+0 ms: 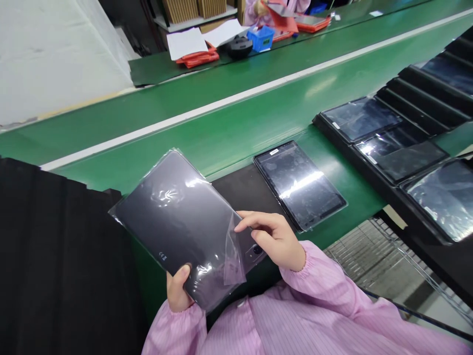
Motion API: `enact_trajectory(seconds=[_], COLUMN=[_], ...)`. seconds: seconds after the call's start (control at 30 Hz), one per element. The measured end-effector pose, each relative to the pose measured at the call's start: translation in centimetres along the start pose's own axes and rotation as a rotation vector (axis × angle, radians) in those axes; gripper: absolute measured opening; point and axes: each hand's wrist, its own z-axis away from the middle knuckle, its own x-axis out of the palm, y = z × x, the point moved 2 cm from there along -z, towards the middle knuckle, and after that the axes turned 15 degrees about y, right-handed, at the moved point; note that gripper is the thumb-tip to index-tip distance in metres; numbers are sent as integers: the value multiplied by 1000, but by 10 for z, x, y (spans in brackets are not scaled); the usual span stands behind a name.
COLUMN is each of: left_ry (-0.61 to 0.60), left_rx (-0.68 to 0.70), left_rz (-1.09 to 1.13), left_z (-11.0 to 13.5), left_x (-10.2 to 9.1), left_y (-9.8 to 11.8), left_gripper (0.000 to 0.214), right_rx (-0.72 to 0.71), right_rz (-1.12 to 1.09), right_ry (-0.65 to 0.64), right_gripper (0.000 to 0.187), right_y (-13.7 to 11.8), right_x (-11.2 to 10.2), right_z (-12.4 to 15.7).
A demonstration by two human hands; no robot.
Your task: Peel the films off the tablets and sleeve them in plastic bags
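One slip on its slick wrapping could drop the dark grey rectangular tablet [173,222] clasped by the left hand [178,288], the half-open right hand [273,240] only touching the loose clear plastic film [233,254].

We get a bright, evenly lit view, with light apparently falling from overhead; white glare streaks across the flat-lying tablet [299,185] at centre right and flares on the plastic-wrapped tablet [166,195] at centre left; shadows stay soft; the green conveyor belt [221,123] bends slightly toward the frame's edges; little looks blurred.
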Motion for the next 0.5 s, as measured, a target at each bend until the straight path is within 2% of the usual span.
enact_trajectory(seconds=[0.07, 0.17, 0.33, 0.5], left_ry=[36, 87, 71, 80], left_rx=[-9, -12, -42, -41], left_rz=[36, 43, 58, 52], left_z=[-4, -7, -4, 0], left_x=[-2, -3, 1, 7], left_y=[-1, 0, 3, 6], left_gripper=[45, 48, 48, 49], right_rx=[56, 116, 126, 110], right_rz=[-5, -25, -99, -61], right_ry=[45, 62, 35, 48], right_gripper=[30, 30, 35, 34], right_y=[0, 1, 1, 2], right_x=[2, 3, 1, 1], right_z=[1, 0, -2, -5])
